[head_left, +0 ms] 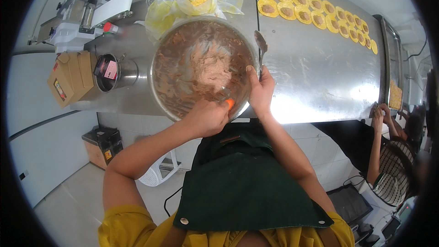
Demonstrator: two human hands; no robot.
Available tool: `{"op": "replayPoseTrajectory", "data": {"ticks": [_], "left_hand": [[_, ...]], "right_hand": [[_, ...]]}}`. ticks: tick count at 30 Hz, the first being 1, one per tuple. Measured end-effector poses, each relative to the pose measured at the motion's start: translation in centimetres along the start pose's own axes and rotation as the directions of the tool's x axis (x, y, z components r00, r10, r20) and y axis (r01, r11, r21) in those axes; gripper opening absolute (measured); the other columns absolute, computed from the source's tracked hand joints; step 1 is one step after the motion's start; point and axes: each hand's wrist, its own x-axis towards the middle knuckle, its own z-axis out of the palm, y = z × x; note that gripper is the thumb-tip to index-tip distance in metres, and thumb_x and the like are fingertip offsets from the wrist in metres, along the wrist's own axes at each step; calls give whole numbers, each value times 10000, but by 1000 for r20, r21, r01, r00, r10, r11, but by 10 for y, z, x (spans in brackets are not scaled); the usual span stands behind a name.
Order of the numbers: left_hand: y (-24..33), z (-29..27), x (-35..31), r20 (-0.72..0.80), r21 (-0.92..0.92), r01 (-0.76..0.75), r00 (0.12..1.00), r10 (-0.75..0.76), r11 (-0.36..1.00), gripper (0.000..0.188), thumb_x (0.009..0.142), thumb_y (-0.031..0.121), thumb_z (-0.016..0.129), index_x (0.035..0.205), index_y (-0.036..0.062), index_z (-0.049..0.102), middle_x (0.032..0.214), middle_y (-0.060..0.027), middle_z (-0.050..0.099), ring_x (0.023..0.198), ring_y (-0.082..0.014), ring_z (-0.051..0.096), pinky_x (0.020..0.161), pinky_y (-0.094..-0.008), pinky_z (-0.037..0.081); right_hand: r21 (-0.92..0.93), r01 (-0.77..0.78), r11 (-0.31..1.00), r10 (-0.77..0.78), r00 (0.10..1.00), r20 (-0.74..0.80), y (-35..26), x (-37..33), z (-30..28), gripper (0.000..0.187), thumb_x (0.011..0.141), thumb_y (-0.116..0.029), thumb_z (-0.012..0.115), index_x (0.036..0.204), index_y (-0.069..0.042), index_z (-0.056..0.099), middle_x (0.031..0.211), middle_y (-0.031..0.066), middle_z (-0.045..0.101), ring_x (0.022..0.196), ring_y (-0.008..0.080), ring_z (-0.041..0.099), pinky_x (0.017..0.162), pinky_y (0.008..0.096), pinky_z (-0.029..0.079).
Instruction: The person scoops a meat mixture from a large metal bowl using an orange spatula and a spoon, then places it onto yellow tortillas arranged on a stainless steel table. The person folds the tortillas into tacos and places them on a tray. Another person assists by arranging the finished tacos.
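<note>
A large metal mixing bowl (154, 71) stands at the front of the steel table. Pinkish-brown paste (212, 66) is heaped at its middle and smeared over its wall. My left hand (206, 118) is closed over the bowl's near side, around a tool with an orange handle (230, 103); the tool's other end is hidden. My right hand (262, 90) grips the bowl's right rim, thumb on the edge. A smeared metal spoon (261, 42) rises from that hand, its bowl end pointing away from me and its handle held in my fingers.
Rows of yellow dough rounds with brown filling (302, 7) lie at the far right of the steel table (315, 73). Crumpled yellowish plastic (169, 16) sits behind the bowl. At left are a metal pot (128, 72), a cardboard box (73, 75) and a machine (75, 23). Another person (388, 169) works at right.
</note>
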Motion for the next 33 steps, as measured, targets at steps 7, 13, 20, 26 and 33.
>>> {"op": "replayPoseTrajectory", "data": {"ticks": [7, 13, 20, 26, 33], "left_hand": [[5, -23, -13, 110, -26, -132, 985, 134, 991, 153, 842, 148, 507, 809, 5, 551, 610, -203, 573, 575, -388, 577, 556, -464, 455], [-39, -26, -52, -229, -421, -69, 973, -33, 905, 234, 910, 221, 526, 796, 18, 550, 634, -82, 533, 580, -213, 534, 536, -353, 407], [-48, -45, -78, -3, -963, 107, 914, -406, 249, 235, 952, 281, 525, 900, 64, 602, 627, 77, 361, 529, -13, 310, 484, -198, 276], [-46, -47, -77, -21, -949, 95, 932, -361, 299, 254, 952, 271, 522, 883, 40, 599, 634, 74, 383, 533, -18, 337, 482, -200, 298], [-67, -45, -74, -190, -612, -17, 973, -127, 791, 272, 949, 263, 496, 886, 9, 570, 664, -38, 506, 587, -143, 478, 541, -302, 380]], "right_hand": [[-92, 13, 996, -13, 1000, 2, -2, -1, -1, 321, 884, -263, 627, 761, 13, 519, 600, 64, 477, 579, 114, 367, 528, 301, 371], [-373, 64, 926, -28, 994, 102, -27, -1, 6, 295, 872, -284, 628, 831, -14, 517, 603, 145, 520, 549, 252, 513, 533, 365, 409], [-439, 674, 594, -430, 727, 535, -87, -28, -39, 328, 836, -85, 596, 1151, -174, 617, 726, 82, 568, 618, 281, 582, 545, 387, 471], [-410, 882, 230, -508, 469, 723, -108, -34, -45, 547, 690, -18, 633, 1192, -234, 630, 691, 28, 503, 586, 198, 545, 514, 316, 471], [-440, 896, -63, -449, 368, 814, -125, -42, -30, 596, 649, -56, 624, 1211, -253, 611, 707, 16, 497, 594, 183, 559, 534, 301, 489]]}}
